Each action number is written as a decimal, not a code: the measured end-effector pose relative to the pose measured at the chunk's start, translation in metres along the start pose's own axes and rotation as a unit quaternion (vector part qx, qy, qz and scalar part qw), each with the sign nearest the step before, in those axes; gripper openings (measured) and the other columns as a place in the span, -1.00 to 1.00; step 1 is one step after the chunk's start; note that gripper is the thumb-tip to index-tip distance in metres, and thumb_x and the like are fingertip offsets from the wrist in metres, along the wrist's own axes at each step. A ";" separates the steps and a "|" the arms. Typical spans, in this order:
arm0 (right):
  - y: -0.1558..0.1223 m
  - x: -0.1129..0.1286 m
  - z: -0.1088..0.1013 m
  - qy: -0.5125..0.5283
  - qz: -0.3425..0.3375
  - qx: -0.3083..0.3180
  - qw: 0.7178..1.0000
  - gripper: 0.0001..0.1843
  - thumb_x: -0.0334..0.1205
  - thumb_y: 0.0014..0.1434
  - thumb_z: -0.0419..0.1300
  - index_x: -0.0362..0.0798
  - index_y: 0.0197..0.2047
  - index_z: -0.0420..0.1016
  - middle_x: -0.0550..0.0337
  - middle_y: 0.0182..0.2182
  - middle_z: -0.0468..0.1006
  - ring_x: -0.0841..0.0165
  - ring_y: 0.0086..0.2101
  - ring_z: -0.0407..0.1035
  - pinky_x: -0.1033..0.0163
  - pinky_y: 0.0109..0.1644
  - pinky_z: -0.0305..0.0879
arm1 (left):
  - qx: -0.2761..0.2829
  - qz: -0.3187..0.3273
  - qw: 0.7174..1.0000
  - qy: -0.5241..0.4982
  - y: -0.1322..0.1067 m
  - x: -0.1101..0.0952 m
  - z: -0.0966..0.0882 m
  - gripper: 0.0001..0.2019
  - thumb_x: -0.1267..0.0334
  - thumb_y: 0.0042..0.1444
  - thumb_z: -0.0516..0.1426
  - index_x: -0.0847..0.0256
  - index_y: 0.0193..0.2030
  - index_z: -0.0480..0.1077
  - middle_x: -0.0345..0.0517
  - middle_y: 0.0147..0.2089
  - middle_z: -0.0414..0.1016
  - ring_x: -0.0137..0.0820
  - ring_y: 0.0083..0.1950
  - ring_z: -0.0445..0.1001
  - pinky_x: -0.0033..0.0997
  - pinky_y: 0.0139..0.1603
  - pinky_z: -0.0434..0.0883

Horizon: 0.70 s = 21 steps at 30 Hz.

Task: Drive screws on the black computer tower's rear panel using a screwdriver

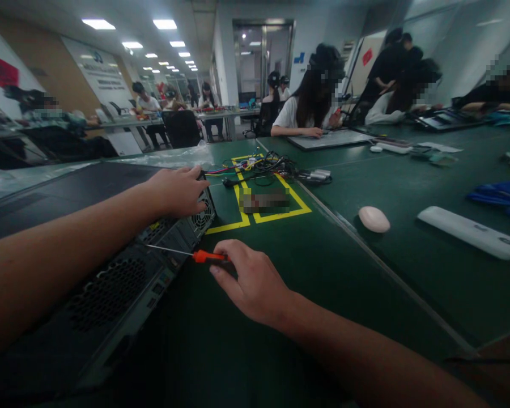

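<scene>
A black desktop computer case (pixel 106 283) lies at the left, its back panel with vent holes and ports facing me. My left hand (pixel 176 191) rests over its far end, fingers stretched out near the small round fan grille (pixel 202 214). In my right hand (pixel 249 280) is a screwdriver (pixel 206 256) with an orange and black handle, gripped between thumb and fingers. Its thin metal shaft points left, and the tip reaches the back panel below my left forearm. Whether the tip sits in a screw I cannot tell.
Beyond the case lie bundled cables (pixel 272 164) and a blurred-out item (pixel 266 201) by yellow tape marks (pixel 283 216). Right of them are a pinkish computer mouse (pixel 374 219) and a long white device (pixel 471 231). A person (pixel 310 102) sits across the green table (pixel 344 283).
</scene>
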State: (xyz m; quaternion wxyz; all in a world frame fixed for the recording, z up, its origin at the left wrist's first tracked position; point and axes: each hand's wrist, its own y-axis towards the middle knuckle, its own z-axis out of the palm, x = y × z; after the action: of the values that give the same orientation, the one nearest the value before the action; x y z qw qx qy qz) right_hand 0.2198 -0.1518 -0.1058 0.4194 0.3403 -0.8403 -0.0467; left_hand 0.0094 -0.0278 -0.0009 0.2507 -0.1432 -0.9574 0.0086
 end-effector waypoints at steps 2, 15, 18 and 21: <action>0.000 0.001 -0.001 -0.001 -0.001 -0.001 1.000 -0.78 -0.17 0.51 0.18 0.01 0.16 0.46 0.09 -0.06 0.59 0.23 -0.17 0.47 0.10 -0.09 0.32 | -0.003 0.002 1.000 0.009 -0.001 -0.001 -0.001 -0.33 -0.06 0.38 0.04 0.14 0.54 0.39 0.31 0.62 0.24 0.20 0.54 0.36 0.12 0.38 0.44; -0.001 0.001 -0.002 0.007 -0.006 -0.023 1.000 -0.81 -0.15 0.53 0.22 0.00 0.13 0.50 0.13 -0.07 0.55 0.29 -0.19 0.45 0.15 -0.14 0.26 | 0.002 0.000 1.000 -0.007 0.000 0.000 -0.001 -0.30 -0.06 0.36 0.08 0.18 0.55 0.38 0.32 0.65 0.22 0.26 0.55 0.34 0.17 0.40 0.41; 0.000 0.001 -0.004 0.008 -0.007 -0.028 1.000 -0.78 -0.12 0.55 0.20 -0.03 0.13 0.53 0.10 -0.05 0.56 0.28 -0.17 0.45 0.15 -0.13 0.28 | -0.002 0.003 1.000 -0.002 0.000 -0.001 -0.001 -0.32 -0.06 0.36 0.07 0.16 0.54 0.40 0.30 0.64 0.23 0.22 0.55 0.34 0.14 0.41 0.41; 0.000 0.000 -0.003 0.004 -0.004 -0.023 1.000 -0.72 -0.06 0.58 0.16 -0.05 0.12 0.56 0.08 -0.05 0.59 0.27 -0.18 0.47 0.13 -0.12 0.28 | -0.002 0.005 1.000 0.000 0.000 -0.001 -0.002 -0.32 -0.05 0.36 0.07 0.17 0.54 0.39 0.33 0.64 0.22 0.22 0.55 0.36 0.14 0.40 0.42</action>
State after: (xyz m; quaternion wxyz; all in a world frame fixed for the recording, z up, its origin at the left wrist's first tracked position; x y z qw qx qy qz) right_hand 0.2218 -0.1507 -0.1039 0.4307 0.3338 -0.8359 -0.0660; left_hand 0.0108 -0.0286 0.0004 0.2499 -0.1484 -0.9568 0.0077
